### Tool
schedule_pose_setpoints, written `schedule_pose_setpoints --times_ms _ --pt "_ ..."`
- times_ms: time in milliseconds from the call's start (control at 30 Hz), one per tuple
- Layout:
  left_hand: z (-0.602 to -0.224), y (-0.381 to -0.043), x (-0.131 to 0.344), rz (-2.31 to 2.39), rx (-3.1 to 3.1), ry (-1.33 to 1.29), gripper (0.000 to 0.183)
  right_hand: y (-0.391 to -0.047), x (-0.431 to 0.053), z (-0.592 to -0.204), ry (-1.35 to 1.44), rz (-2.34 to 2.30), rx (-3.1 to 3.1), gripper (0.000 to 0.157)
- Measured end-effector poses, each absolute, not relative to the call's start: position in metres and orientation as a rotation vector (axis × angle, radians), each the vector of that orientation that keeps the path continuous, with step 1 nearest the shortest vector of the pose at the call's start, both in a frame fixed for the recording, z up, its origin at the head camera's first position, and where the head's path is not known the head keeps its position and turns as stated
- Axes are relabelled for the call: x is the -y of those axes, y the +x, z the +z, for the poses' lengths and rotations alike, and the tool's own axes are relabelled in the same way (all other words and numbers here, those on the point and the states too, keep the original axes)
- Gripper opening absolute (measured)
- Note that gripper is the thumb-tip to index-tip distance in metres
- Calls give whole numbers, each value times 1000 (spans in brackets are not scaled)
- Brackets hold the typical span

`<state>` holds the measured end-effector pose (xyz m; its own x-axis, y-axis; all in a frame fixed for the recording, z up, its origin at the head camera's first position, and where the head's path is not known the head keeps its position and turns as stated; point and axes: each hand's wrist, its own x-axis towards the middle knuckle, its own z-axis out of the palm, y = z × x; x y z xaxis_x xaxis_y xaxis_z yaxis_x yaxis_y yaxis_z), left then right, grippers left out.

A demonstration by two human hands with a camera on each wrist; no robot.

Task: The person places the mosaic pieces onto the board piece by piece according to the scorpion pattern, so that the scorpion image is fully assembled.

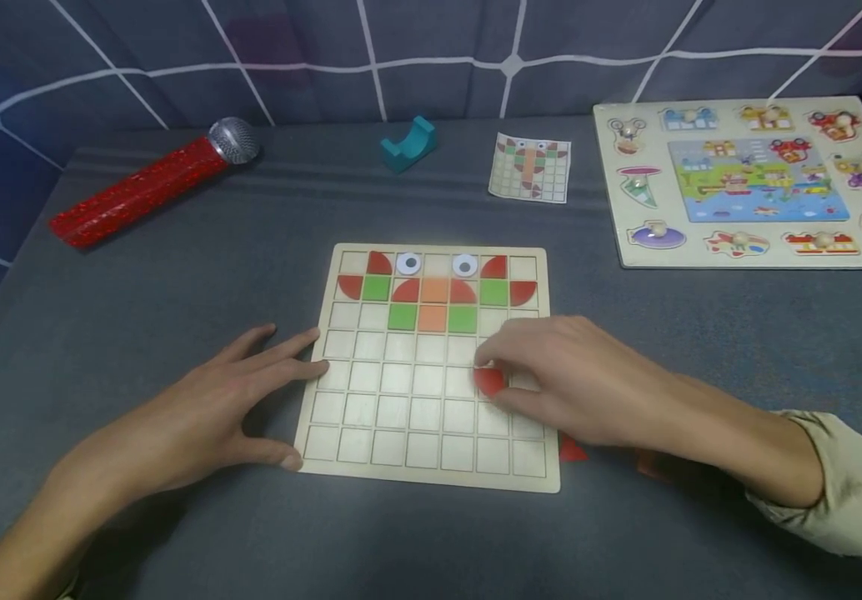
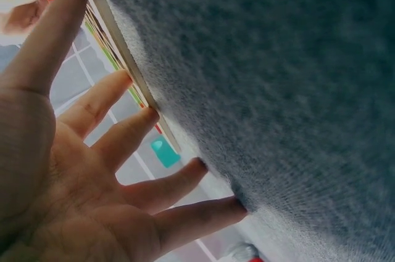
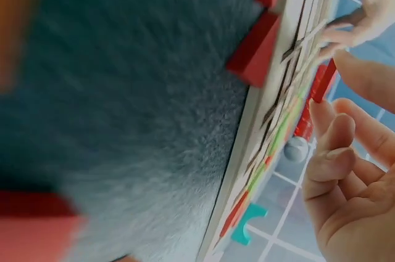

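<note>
Pinch Grip Noted, R Side

Tabletop [image 1: 288,542]: dk. grey. Knob puzzle [image 1: 779,227]: far R corner. Grid bd. [image 1: 427,379]: ctr., flat. Red mic [image 1: 149,187]: lying far L. L hand [image 1: 232,400]: fingers spread, thumb & index touching Grid bd. at L edge. R hand [image 1: 558,375]: thumb & finger pinching. Pattern card [image 1: 530,169]: beyond Grid bd. Teal cradle [image 1: 410,146]: L of card. Set tiles [image 1: 376,287]: top 3 rows. Pinched red tile [image 1: 489,382]: in R hand, above Grid bd., R side.

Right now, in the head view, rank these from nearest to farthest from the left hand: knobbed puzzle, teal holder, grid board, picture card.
1. Grid board: touching the left hand, on its right.
2. Teal holder: beyond the grid board, at the back.
3. Picture card: right of the teal holder.
4. Knobbed puzzle: far right, past the card.
</note>
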<state>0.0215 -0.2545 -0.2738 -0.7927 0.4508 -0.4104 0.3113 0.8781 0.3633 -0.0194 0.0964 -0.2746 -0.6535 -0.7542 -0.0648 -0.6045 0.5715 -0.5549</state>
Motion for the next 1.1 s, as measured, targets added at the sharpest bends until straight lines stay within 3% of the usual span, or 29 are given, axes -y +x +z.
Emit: schedule_pose_setpoints --times_ms 600,1100 --pt "-274 20 253 354 -2558 534 95 -48 -26 -276 -1305 -641 -2498 6" --pt "-275 21 254 361 -2563 568 96 -54 -11 -279 -1367 -554 -2516 7"
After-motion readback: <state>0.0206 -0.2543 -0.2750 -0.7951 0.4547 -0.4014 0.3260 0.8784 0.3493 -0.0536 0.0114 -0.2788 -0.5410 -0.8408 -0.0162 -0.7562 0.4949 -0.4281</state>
